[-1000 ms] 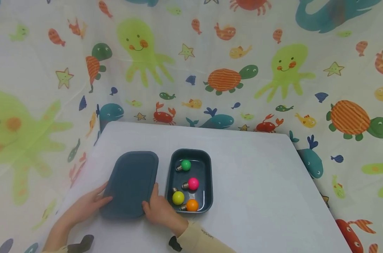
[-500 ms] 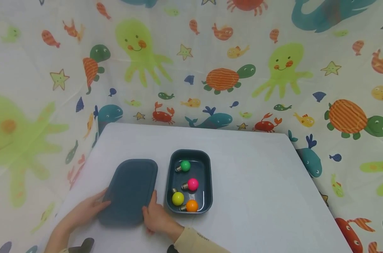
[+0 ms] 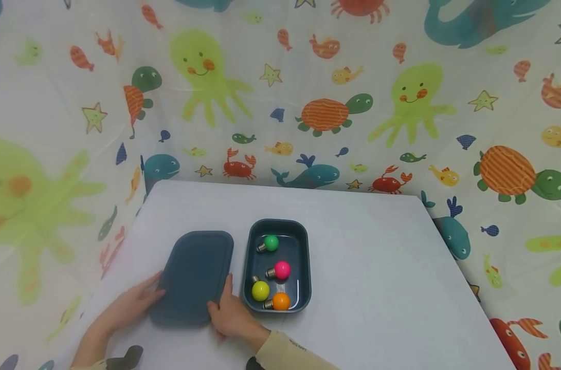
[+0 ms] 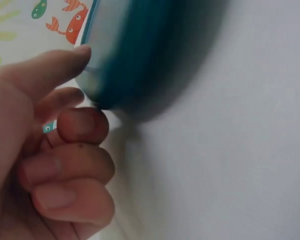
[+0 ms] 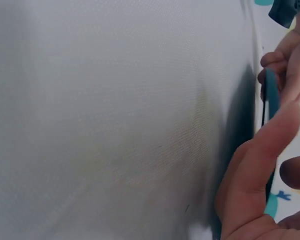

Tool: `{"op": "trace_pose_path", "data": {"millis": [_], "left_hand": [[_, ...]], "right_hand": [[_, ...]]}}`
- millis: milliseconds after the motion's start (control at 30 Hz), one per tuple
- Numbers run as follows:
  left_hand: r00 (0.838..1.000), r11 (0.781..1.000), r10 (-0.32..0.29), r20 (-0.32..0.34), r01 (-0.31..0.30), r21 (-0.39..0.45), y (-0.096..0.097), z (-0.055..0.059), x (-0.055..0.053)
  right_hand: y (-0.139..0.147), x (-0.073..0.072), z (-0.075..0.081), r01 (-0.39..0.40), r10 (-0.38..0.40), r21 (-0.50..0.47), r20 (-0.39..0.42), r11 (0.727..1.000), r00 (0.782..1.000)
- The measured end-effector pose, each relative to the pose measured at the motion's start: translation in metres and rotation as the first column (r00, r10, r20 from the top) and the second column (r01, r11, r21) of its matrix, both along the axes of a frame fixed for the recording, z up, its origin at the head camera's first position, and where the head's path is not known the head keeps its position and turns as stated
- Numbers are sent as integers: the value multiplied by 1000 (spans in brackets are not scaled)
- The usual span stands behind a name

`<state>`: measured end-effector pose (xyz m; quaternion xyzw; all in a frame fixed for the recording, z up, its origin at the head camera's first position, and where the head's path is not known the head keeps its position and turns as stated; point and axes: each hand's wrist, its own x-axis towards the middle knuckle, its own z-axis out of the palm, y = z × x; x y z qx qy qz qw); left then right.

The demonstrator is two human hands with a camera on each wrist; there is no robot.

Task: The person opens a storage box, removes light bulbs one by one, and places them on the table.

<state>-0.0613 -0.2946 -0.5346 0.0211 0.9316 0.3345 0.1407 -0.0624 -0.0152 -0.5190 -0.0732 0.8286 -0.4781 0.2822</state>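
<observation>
A dark blue-grey lid (image 3: pixel 194 277), flat with rounded corners, is held close over the white table in the head view. My left hand (image 3: pixel 131 307) pinches its left edge near the front corner, thumb on top. On the opposite edge, my right hand (image 3: pixel 236 316) grips it with the index finger stretched along the side. The left wrist view has the lid (image 4: pixel 135 55) at the left fingertips, its shadow on the table. Right of the lid stands an uncovered box (image 3: pixel 309 267) of the same colour, with green (image 3: pixel 272 242), pink (image 3: pixel 282 270), yellow (image 3: pixel 260 291) and orange (image 3: pixel 281 301) light bulbs inside.
The white table (image 3: pixel 377 267) stretches to the right of the box. Behind and beside it hangs a curtain (image 3: pixel 271 41) printed with sea animals. Near the left wrist, a dark strap piece (image 3: pixel 125 358) shows.
Both hands have brought the lid a little toward me, mostly in the first half second, and it has since shifted slightly right. The box and bulbs stay as they were.
</observation>
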Motion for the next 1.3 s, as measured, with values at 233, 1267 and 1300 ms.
{"op": "trace_pose_path", "data": {"millis": [233, 1267, 1300], "left_hand": [[1000, 1000, -3, -17, 3, 0, 10, 17, -6], [997, 996, -32, -68, 38, 85, 47, 28, -15], [998, 995, -33, -62, 39, 90, 47, 29, -15]], "right_hand": [[2, 4, 1, -72, 84, 106, -106, 992, 991], [15, 15, 31, -212, 356, 332, -474, 919, 805], [15, 15, 32, -206, 353, 332, -479, 921, 804]]}}
